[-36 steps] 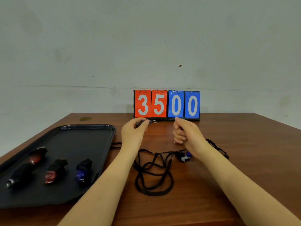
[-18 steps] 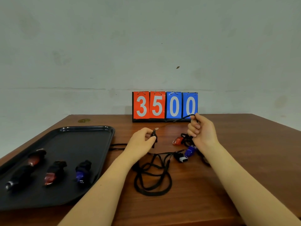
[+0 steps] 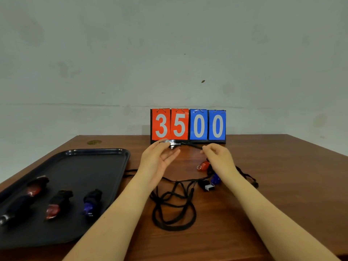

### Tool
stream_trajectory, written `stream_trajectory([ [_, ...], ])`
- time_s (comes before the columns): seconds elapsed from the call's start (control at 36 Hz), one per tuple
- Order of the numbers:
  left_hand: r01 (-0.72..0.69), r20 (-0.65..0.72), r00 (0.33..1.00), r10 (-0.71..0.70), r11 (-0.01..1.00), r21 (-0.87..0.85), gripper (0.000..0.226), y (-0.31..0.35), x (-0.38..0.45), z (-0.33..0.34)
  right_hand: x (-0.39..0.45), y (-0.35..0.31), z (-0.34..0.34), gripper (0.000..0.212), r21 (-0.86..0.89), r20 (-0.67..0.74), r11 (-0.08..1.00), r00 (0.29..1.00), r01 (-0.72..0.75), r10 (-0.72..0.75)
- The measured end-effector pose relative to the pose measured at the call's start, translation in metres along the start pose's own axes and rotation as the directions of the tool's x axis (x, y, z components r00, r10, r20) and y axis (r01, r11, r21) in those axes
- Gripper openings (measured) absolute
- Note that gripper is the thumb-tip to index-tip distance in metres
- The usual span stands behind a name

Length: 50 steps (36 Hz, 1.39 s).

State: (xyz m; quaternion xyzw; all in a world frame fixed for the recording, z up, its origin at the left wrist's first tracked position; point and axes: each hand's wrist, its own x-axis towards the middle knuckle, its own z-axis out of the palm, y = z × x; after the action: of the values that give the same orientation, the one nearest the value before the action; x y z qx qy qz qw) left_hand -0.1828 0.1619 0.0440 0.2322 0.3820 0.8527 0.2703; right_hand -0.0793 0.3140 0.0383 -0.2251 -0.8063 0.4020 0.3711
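Cord point(image 3: 192, 146) runs at frame centre, taut: our left hand point(image 3: 160, 160) pinches its metal clip point(image 3: 172, 144), our right hand point(image 3: 219, 157) pinches its middle. Just behind stands the scoreboard point(image 3: 188, 125); below, a red whistle point(image 3: 204, 165) and tangled lanyards point(image 3: 173, 210) crowd the desk point(image 3: 282, 185), tray point(image 3: 94, 151) at left.

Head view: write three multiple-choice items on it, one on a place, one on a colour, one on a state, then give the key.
1. The black tray lies:
A) left of the arms
B) right of the arms
C) on the floor

2. The scoreboard cards showing 3 and 5 are:
A) blue
B) green
C) red

3. The black lanyard has its clip end:
A) lying on the tray
B) held up between both hands
C) hooked on the scoreboard

Key:
1 A, it sits at the table's left side.
2 C, only the zeros are blue.
3 B, the left hand pinches one end and the right hand pinches the cord.
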Motion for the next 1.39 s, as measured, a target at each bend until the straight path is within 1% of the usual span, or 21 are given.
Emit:
stream_trajectory([
  [0.08, -0.022, -0.086, 0.996, 0.028, 0.997, 0.070, 0.027, -0.002, 0.003, -0.004, -0.006, 0.002, 0.007, 0.021, -0.132, 0.139, 0.985, 0.986, 0.115, -0.097],
  [0.19, -0.045, -0.167, 0.981, 0.097, 0.956, 0.289, 0.025, -0.009, 0.002, -0.007, -0.017, 0.001, 0.016, 0.018, -0.244, 0.360, 0.925, 0.913, 0.292, -0.194],
  [0.25, -0.042, -0.187, 0.976, 0.110, 0.941, 0.336, 0.027, -0.013, 0.003, -0.008, -0.021, -0.002, 0.020, 0.016, -0.256, 0.435, 0.893, 0.869, 0.370, -0.235],
  [0.31, -0.033, -0.211, 0.970, 0.119, 0.927, 0.374, 0.024, -0.015, 0.004, -0.009, -0.025, -0.005, 0.023, 0.015, -0.230, 0.473, 0.881, 0.839, 0.412, -0.269],
  [0.42, -0.007, -0.255, 0.957, 0.139, 0.889, 0.459, 0.020, -0.016, 0.009, -0.013, -0.027, -0.010, 0.024, 0.014, -0.158, 0.480, 0.882, 0.815, 0.444, -0.324],
  [0.5, 0.001, -0.269, 0.950, 0.156, 0.864, 0.503, 0.017, -0.017, 0.010, -0.016, -0.027, -0.011, 0.022, 0.012, -0.110, 0.461, 0.893, 0.818, 0.437, -0.343],
  [0.61, -0.004, -0.238, 0.955, 0.176, 0.813, 0.582, 0.017, -0.018, 0.009, -0.018, -0.027, -0.012, 0.023, 0.013, -0.080, 0.445, 0.897, 0.821, 0.435, -0.359],
  [0.81, -0.005, -0.191, 0.968, 0.164, 0.771, 0.637, 0.021, -0.019, 0.005, -0.019, -0.027, -0.008, 0.024, 0.014, -0.074, 0.464, 0.905, 0.818, 0.419, -0.341],
  [0.92, 0.010, -0.180, 0.973, 0.147, 0.747, 0.665, 0.024, -0.022, 0.005, -0.018, -0.027, -0.010, 0.022, 0.016, 0.004, 0.387, 0.924, 0.852, 0.381, -0.353],
  [0.97, 0.008, -0.167, 0.974, 0.153, 0.713, 0.701, 0.024, -0.023, 0.006, -0.017, -0.026, -0.011, 0.020, 0.018, 0.038, 0.342, 0.935, 0.875, 0.353, -0.344],
  [1.0, 0.012, -0.169, 0.974, 0.150, 0.712, 0.702, 0.024, -0.025, 0.007, -0.017, -0.025, -0.011, 0.018, 0.018, 0.050, 0.327, 0.938, 0.882, 0.342, -0.339],
  [1.03, 0.025, -0.181, 0.974, 0.134, 0.735, 0.677, 0.024, -0.026, 0.007, -0.017, -0.025, -0.011, 0.017, 0.018, 0.056, 0.317, 0.941, 0.888, 0.334, -0.334],
  [1.06, 0.050, -0.207, 0.973, 0.100, 0.788, 0.614, 0.023, -0.026, 0.007, -0.018, -0.025, -0.010, 0.017, 0.018, 0.056, 0.314, 0.943, 0.891, 0.328, -0.328],
  [1.11, 0.094, -0.243, 0.970, -0.005, 0.931, 0.354, 0.024, -0.025, 0.007, -0.019, -0.026, -0.008, 0.017, 0.018, 0.028, 0.334, 0.940, 0.884, 0.339, -0.329],
  [1.14, 0.101, -0.244, 0.968, -0.050, 0.975, 0.199, 0.025, -0.023, 0.006, -0.019, -0.026, -0.007, 0.018, 0.017, -0.006, 0.361, 0.933, 0.870, 0.361, -0.334],
  [1.17, 0.103, -0.248, 0.965, -0.082, 0.992, 0.071, 0.025, -0.021, 0.006, -0.019, -0.026, -0.006, 0.019, 0.016, -0.048, 0.400, 0.921, 0.852, 0.387, -0.337],
  [1.22, 0.098, -0.280, 0.953, -0.118, 0.991, -0.086, 0.021, -0.016, 0.006, -0.021, -0.028, -0.005, 0.021, 0.015, -0.112, 0.479, 0.898, 0.815, 0.425, -0.326],
  [1.25, 0.096, -0.301, 0.945, -0.129, 0.988, -0.122, 0.019, -0.015, 0.006, -0.021, -0.028, -0.006, 0.022, 0.015, -0.119, 0.503, 0.893, 0.802, 0.435, -0.323],
  [1.31, 0.091, -0.330, 0.935, -0.126, 0.988, -0.122, 0.020, -0.014, 0.005, -0.021, -0.030, -0.007, 0.022, 0.016, -0.103, 0.513, 0.891, 0.792, 0.441, -0.332],
  [1.36, 0.075, -0.346, 0.935, -0.079, 0.997, -0.026, 0.021, -0.015, 0.004, -0.021, -0.031, -0.008, 0.023, 0.016, -0.082, 0.514, 0.894, 0.787, 0.441, -0.341],
  [1.39, 0.060, -0.341, 0.939, -0.037, 0.997, 0.058, 0.019, -0.016, 0.004, -0.020, -0.032, -0.009, 0.024, 0.016, -0.067, 0.518, 0.896, 0.783, 0.439, -0.345],
])
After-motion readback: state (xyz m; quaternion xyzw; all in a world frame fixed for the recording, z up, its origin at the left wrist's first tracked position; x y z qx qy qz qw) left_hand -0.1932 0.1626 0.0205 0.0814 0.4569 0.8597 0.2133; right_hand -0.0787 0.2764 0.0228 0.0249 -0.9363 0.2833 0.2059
